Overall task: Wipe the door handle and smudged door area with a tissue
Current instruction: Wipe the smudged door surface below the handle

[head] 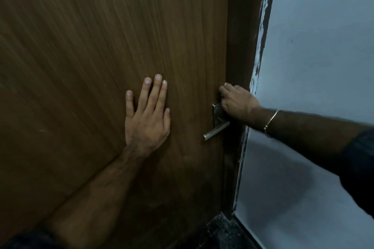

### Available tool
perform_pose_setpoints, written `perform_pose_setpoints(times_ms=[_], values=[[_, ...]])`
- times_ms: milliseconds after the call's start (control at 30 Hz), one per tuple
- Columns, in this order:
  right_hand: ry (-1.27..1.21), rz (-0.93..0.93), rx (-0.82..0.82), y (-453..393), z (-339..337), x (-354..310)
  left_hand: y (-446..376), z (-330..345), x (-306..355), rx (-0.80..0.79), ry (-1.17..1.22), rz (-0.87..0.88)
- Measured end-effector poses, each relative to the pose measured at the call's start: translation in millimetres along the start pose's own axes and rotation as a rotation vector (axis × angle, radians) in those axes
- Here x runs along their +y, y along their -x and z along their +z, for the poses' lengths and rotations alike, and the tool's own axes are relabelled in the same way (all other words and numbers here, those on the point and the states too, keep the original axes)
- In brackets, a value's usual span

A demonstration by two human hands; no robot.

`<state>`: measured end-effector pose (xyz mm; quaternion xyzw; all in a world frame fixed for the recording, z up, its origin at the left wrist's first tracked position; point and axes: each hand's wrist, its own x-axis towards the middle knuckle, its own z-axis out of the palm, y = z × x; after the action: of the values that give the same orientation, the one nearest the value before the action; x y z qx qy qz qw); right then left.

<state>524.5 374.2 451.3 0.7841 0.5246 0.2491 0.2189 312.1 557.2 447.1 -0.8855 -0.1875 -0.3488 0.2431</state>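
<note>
The left hand (146, 115) lies flat with straight fingers on the door (101, 46), probably to steady it, while the right hand (237, 103) curls over the handle (216, 131) plate; no tissue shows.

left hand (146, 116) flat on door (91, 46) | handle (216, 130) right of it | right hand (238, 103) above handle

Dk sleeves (360, 159) – thin bangle (271, 120), rt wrist

Pale blue wall (315, 66), dark floor (220, 234)
</note>
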Motion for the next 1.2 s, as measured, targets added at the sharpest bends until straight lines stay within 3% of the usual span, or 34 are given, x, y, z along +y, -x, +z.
perform_pose_setpoints(times_ms=[100,167,233,400,500,700,933,1067,1133,1200], values=[[-0.340,0.092,-0.088,4.9,21.9,-18.6,-0.1,-0.4,-0.7,-0.013,0.031,0.009],[-0.794,0.364,-0.085,10.4,33.3,-31.2,-0.1,-0.1,-1.0,-0.014,0.022,0.006],[-1.073,0.610,0.038,19.3,41.9,-54.8,0.5,0.5,0.3,-0.010,-0.004,0.000],[-1.207,0.457,0.159,28.7,41.6,-108.9,-0.8,-0.8,0.3,-0.024,0.004,0.001],[-1.431,0.836,0.314,25.2,56.8,-110.2,-0.8,-2.3,-0.3,-0.031,0.028,0.004],[-2.401,1.283,0.468,24.1,51.5,-142.7,-1.0,-5.0,0.7,-0.052,0.003,0.002],[-2.411,1.213,0.339,22.2,23.7,-194.2,-1.5,-7.7,2.6,-0.072,0.019,-0.008],[-2.316,1.325,0.245,-6.1,14.6,-216.1,-2.5,-9.0,-1.5,-0.110,0.018,0.005],[-2.367,1.217,0.278,-23.0,2.6,-224.7,-1.7,-8.7,-3.6,-0.122,0.017,0.020],[-2.294,1.193,0.181,-28.1,0.4,-238.1,-1.0,-8.7,-5.6,-0.127,0.023,0.028]])
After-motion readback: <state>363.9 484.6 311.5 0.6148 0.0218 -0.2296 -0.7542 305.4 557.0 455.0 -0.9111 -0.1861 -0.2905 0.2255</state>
